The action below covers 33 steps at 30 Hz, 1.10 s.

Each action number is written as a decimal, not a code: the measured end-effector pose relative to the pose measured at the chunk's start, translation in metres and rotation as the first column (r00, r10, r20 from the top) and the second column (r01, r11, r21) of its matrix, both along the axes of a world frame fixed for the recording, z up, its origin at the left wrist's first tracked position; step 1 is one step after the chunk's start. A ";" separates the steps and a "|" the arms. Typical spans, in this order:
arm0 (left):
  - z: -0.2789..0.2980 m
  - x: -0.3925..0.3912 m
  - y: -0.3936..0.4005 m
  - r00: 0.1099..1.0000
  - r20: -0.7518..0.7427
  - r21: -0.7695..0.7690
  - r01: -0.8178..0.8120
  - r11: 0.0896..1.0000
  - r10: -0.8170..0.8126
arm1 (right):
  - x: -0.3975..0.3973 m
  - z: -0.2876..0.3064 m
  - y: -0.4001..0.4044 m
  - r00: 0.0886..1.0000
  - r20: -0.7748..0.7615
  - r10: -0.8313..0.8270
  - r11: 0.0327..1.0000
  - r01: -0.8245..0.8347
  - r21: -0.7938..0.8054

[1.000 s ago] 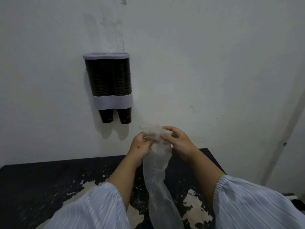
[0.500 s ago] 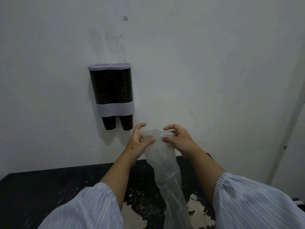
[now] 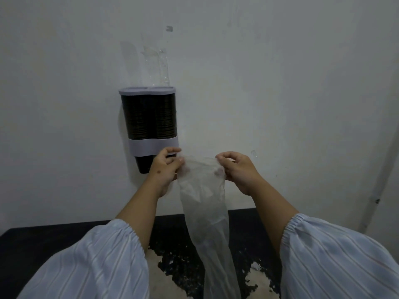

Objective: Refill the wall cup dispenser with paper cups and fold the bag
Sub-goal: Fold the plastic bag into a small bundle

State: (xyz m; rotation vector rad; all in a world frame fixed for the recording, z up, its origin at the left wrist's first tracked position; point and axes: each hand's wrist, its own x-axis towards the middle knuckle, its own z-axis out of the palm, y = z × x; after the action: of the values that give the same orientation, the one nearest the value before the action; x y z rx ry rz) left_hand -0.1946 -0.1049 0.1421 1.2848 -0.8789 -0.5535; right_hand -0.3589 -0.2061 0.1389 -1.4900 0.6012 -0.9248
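Head view — both hands [image 3: 166, 167] [image 3: 237, 171] pinch bag [image 3: 205, 203] mouth.

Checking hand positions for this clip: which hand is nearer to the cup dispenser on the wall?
Left. The left hand overlaps the bottom right of the cup dispenser in the picture, pinching the plastic bag. The right hand holds the bag's other edge, farther right.

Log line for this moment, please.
stage: bag fold, not yet folded | left hand: pinches bag top | right hand: pinches bag top | dispenser: stocked
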 end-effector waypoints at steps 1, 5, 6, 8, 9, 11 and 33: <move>0.002 0.000 -0.002 1.000 -0.019 -0.013 -0.022 1.000 0.021 | 0.002 0.002 -0.001 1.000 -0.003 -0.015 1.000 0.015 -0.001; 0.006 -0.002 -0.009 0.999 0.008 -0.059 -0.050 0.997 0.050 | 0.006 0.007 -0.004 0.999 -0.008 -0.050 0.999 0.050 -0.004; 0.005 -0.001 -0.010 0.997 0.044 -0.048 -0.060 0.997 0.062 | 0.007 0.009 -0.005 0.999 0.002 -0.038 0.999 0.038 0.009; 0.003 0.000 -0.012 0.988 0.120 -0.017 -0.091 0.996 0.093 | 0.007 0.009 -0.006 0.999 0.033 -0.003 0.999 0.001 0.046; 0.003 0.000 -0.013 0.986 0.136 -0.011 -0.093 0.996 0.093 | 0.007 0.010 -0.006 0.999 0.045 0.014 0.998 -0.017 0.060; 0.003 0.001 -0.012 0.993 0.112 0.003 -0.045 0.999 0.044 | 0.007 0.010 -0.008 0.996 0.060 0.062 0.995 -0.066 0.071; -0.002 0.013 0.001 0.949 0.314 0.152 -0.035 0.988 -0.015 | 0.017 0.007 0.007 0.906 -0.400 -0.134 0.881 -0.076 -0.467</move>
State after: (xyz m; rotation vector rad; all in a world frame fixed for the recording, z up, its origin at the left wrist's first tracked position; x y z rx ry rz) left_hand -0.1811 -0.1044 0.1404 1.5470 -1.1093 -0.4203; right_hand -0.3421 -0.1990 0.1463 -2.1671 0.7444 -0.8058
